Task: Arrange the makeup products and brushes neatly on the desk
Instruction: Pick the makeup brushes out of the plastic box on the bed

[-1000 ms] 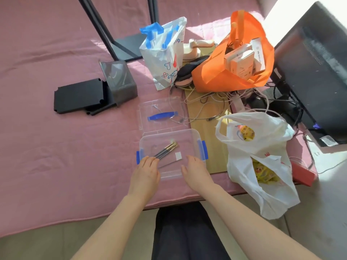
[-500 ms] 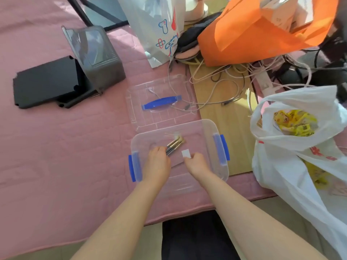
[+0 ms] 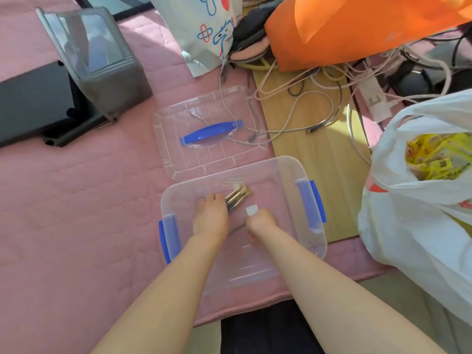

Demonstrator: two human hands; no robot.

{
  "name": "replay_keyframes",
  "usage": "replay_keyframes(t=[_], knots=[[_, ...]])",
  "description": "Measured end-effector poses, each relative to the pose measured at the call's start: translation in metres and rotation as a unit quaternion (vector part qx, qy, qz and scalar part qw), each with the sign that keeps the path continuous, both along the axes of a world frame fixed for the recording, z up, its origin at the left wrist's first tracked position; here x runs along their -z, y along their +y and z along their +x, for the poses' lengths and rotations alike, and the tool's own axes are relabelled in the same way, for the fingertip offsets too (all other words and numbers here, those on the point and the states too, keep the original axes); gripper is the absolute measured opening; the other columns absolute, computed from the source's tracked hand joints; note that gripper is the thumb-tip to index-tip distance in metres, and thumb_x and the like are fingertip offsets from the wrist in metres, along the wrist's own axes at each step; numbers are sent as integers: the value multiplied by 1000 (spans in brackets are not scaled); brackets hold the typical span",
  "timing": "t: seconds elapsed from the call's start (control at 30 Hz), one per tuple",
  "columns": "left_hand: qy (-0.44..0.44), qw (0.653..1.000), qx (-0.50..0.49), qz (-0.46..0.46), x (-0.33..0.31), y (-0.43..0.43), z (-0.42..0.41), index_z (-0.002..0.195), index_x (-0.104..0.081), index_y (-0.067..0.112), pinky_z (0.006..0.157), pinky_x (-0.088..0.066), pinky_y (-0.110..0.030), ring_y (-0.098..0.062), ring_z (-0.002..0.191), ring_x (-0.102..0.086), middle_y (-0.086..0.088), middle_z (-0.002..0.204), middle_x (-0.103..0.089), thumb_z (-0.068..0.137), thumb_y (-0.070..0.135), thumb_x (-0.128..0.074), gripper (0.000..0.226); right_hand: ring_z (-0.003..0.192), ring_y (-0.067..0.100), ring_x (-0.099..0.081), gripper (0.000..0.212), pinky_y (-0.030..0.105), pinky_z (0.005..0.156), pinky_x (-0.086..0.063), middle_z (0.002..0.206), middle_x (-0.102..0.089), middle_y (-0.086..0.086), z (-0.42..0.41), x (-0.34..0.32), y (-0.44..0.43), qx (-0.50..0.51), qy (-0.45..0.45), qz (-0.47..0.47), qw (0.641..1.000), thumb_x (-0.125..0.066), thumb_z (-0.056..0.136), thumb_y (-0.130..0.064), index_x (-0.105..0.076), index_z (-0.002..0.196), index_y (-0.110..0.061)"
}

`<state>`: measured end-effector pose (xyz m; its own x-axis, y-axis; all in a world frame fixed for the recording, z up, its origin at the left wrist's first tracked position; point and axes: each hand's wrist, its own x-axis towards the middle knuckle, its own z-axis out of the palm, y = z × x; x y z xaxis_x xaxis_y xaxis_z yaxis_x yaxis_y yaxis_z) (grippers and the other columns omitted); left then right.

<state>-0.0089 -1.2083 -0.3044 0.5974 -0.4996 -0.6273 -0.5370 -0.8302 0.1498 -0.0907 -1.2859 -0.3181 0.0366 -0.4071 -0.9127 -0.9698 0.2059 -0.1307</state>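
A clear plastic box [image 3: 286,169] with blue latches sits on the pink cover at the near edge. Inside it lie a few makeup brushes [image 3: 238,195], bristles pointing away from me, next to a small white square [image 3: 251,210]. My left hand [image 3: 210,218] reaches down into the box with its fingertips on the brush handles; the back of the hand hides whether it grips them. My right hand [image 3: 260,223] is curled beside the white square, and a thin dark handle end [image 3: 236,229] runs into its fingers.
The box's clear lid [image 3: 178,159] with a blue handle lies just beyond it. A grey case [image 3: 102,72] and a black tray [image 3: 30,98] stand far left. Tangled cables [image 3: 306,98], an orange bag [image 3: 344,26] and a white plastic bag [image 3: 408,226] crowd the right.
Both hands moved from the box's near rim down inside it, the left onto the brushes and the right beside the white square. The camera leaned in closer.
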Motion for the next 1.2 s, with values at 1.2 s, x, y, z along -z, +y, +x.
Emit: replay_keyframes(t=[1.2], knots=[[181, 938, -263, -137, -17, 7, 5, 115, -53, 7, 68, -40, -26, -29, 87, -57, -10, 93, -59, 93, 11, -45, 23, 40, 12, -34, 15, 21, 42, -38, 54, -40, 2, -6, -26, -14, 434, -272, 151, 846, -38, 96, -18, -52, 88, -17]])
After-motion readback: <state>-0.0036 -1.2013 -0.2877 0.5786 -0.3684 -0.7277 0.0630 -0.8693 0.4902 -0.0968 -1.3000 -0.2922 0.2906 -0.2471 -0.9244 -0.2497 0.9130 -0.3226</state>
